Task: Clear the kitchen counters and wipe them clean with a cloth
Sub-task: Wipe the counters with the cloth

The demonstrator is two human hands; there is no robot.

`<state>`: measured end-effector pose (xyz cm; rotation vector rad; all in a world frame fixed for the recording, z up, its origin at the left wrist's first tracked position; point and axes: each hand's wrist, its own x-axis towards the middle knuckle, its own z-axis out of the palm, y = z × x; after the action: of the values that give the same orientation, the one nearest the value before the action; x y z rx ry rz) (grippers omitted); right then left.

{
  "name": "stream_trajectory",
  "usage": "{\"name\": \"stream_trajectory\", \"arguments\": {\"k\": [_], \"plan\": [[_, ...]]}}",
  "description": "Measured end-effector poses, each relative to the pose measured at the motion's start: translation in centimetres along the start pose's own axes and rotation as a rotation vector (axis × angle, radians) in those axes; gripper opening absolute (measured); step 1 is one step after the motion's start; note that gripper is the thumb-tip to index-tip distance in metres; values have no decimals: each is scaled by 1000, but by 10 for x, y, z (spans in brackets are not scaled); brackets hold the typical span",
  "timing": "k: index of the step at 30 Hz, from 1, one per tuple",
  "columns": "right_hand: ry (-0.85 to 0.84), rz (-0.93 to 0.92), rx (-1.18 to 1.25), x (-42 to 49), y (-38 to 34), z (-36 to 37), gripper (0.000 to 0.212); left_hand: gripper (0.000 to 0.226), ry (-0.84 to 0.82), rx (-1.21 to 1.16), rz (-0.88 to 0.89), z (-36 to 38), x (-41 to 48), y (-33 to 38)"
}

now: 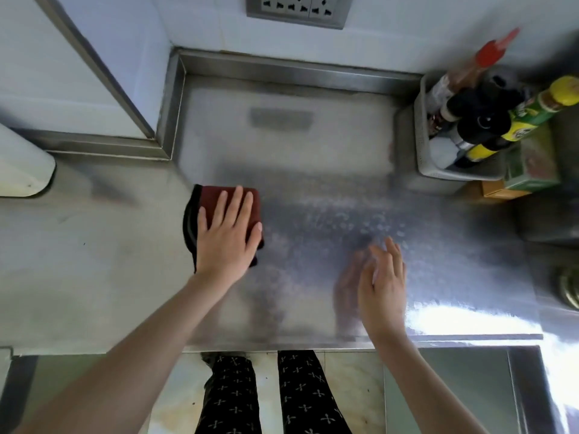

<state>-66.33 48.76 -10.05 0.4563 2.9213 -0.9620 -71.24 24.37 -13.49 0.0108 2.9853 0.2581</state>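
A folded dark red cloth (216, 198) with a black edge lies flat on the steel counter (297, 151), left of centre. My left hand (227, 236) presses on it with straight, spread fingers. My right hand (383, 283) hovers just above the counter to the right, fingers straight and relaxed, holding nothing. Its reflection shows in the steel beneath it.
A grey basket (454, 175) of sauce bottles stands at the back right, with a green box (532, 170) beside it. A white rounded object (22, 164) sits at the far left. A wall socket (297, 9) is above the counter. The counter's front edge (313, 343) is near me.
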Motion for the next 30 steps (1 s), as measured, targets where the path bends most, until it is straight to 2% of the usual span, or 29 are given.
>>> {"name": "stream_trajectory", "arguments": {"k": [2,4,9,12,14,17,19,21,24,25,27,30], "plan": [[2,-15,13,-2,-4,3,32,58,-7,-18,-40,-5,10,1],[-1,-10,23,-3,-6,6,32,57,1,-23,10,-5,16,21],[33,-24,38,-7,-1,7,33,52,-85,-2,443,1,10,80],[53,-17,50,-10,-1,8,33,51,-199,45,735,5,-17,75],[17,-114,13,-11,-10,14,36,49,-212,22,753,3,-37,50],[-150,-412,-173,-2,-33,34,46,45,-72,-78,443,-10,-65,5],[-298,-512,-323,8,-50,49,53,45,-9,-140,180,-18,-82,-24],[-342,-468,-434,13,-61,65,57,47,23,-179,-33,-26,-98,-40],[-227,-276,-457,3,-85,89,67,51,-4,-226,-247,-29,-123,-54],[-227,-268,-454,-5,-97,99,72,52,0,-247,-315,-29,-132,-58],[-319,-436,-477,-31,-120,120,76,55,25,-286,-447,-28,-150,-70],[-492,-854,-531,-69,-139,139,73,56,69,-327,-604,-29,-181,-92]]}}
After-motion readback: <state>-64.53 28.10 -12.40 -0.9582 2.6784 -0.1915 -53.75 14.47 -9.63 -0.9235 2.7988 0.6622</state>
